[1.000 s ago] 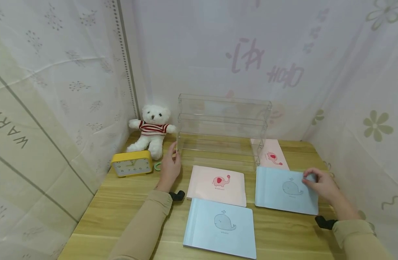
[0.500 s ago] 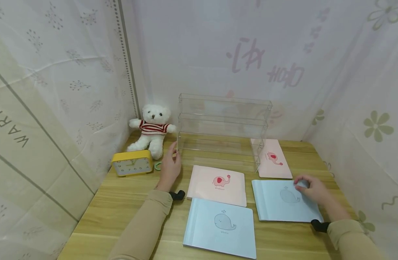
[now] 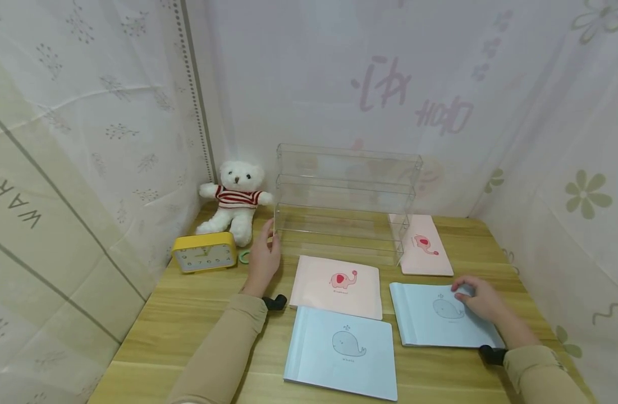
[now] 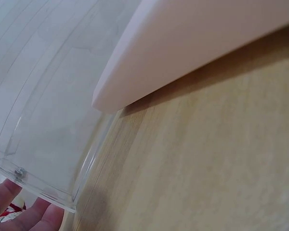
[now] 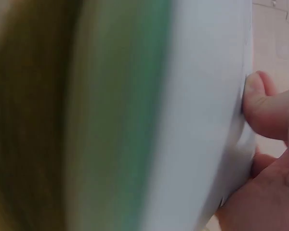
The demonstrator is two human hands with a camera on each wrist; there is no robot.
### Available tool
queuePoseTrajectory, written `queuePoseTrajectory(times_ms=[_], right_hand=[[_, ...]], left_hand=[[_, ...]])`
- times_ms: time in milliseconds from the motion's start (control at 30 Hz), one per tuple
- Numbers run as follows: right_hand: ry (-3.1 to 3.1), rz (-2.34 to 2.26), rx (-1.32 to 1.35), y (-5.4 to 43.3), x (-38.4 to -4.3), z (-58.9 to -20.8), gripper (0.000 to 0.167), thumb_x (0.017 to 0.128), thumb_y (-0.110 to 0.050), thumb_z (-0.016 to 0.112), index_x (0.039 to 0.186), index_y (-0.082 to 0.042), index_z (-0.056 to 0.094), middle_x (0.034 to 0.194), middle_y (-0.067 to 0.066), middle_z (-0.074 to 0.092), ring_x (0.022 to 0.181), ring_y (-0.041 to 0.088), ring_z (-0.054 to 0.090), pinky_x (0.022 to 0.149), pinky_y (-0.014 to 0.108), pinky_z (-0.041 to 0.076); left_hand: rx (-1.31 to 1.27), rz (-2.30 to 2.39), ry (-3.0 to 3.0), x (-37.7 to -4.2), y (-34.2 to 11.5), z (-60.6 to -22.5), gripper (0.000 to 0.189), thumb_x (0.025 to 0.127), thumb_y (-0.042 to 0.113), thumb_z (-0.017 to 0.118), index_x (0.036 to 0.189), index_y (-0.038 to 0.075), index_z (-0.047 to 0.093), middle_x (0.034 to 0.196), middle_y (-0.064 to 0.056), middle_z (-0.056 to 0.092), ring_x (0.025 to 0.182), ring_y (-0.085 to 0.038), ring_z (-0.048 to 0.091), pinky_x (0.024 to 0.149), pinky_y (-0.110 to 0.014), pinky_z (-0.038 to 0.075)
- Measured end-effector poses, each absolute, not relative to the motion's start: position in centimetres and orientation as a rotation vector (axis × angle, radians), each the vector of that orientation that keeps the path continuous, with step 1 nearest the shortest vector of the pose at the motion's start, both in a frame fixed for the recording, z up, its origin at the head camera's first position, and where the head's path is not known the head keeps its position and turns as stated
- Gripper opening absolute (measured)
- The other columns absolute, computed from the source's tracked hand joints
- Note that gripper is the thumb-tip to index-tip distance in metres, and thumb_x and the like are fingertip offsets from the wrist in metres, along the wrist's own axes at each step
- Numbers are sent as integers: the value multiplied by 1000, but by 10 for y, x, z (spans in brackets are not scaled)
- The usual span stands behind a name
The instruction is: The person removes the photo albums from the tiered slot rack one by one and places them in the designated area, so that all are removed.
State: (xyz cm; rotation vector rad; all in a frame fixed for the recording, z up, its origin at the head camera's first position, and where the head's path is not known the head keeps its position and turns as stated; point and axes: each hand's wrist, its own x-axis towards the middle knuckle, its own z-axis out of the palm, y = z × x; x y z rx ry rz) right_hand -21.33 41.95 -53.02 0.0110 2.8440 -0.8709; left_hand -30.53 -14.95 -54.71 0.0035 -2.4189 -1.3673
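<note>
A clear acrylic tiered rack (image 3: 341, 193) stands at the back of the table. My left hand (image 3: 264, 259) grips the lower part of its left side panel (image 4: 43, 185), with the thumb and fingers on either side of the panel in the left wrist view. On the right, my right hand (image 3: 483, 303) pinches the top right part of a light blue whale booklet (image 3: 425, 322), thumb on its cover. A second blue whale booklet (image 3: 319, 359) lies at the front middle, just in front of a pink elephant booklet (image 3: 314, 286).
Another pink elephant booklet (image 3: 427, 261) lies at the rack's right end, partly behind it. Left of the rack sit a white teddy bear (image 3: 235, 221) in a striped sweater and a yellow clock (image 3: 205, 252). A small green ring (image 3: 244, 257) lies beside the clock. Printed curtains enclose the table.
My right hand has brought the blue whale booklet toward the front and slightly left, uncovering the lower part of the pink booklet behind it. The left hand stays on the rack.
</note>
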Motion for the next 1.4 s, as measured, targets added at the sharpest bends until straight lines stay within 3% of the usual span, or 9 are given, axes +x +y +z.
queuePoseTrajectory(times_ms=[300,500,733,967,1267,1400], right_hand=[[2891,-635,11,408,-213,-527,10,102,-6,71,111,-11,70,137,37,62,121,58,54,109,84,40],[2911,-560,43,405,-210,-526,9,101,-8,72,110,-11,70,134,39,61,113,56,53,103,81,44],[2896,-541,134,402,-204,-525,10,103,-11,70,113,-12,70,138,42,54,115,60,48,98,78,44],[2902,-544,199,396,-194,-521,14,104,-15,72,116,-10,70,146,46,44,123,65,43,103,84,42],[2922,-547,194,389,-198,-523,16,104,-14,69,118,-6,70,141,42,52,120,61,47,104,80,44],[2922,-541,195,384,-204,-519,19,104,-15,70,120,-5,69,142,42,51,120,60,48,104,79,45]], left_hand=[[5,-1375,-2421,-305,-152,-549,51,117,28,52,168,30,45,145,-21,69,115,-43,79,93,-59,66],[0,-1381,-2420,-305,-152,-550,52,117,28,53,168,31,45,145,-21,69,114,-43,79,93,-59,66],[-6,-1393,-2423,-306,-151,-550,52,117,27,52,168,30,44,145,-22,69,115,-43,79,94,-59,66],[-18,-1395,-2433,-304,-151,-548,52,117,26,53,168,29,44,145,-22,69,115,-44,79,93,-60,66],[-10,-1374,-2460,-300,-159,-539,54,116,24,56,168,26,43,146,-22,69,117,-45,79,88,-60,67],[-3,-1399,-2433,-293,-163,-526,60,114,27,61,170,24,40,152,-21,65,127,-45,73,95,-60,66]])
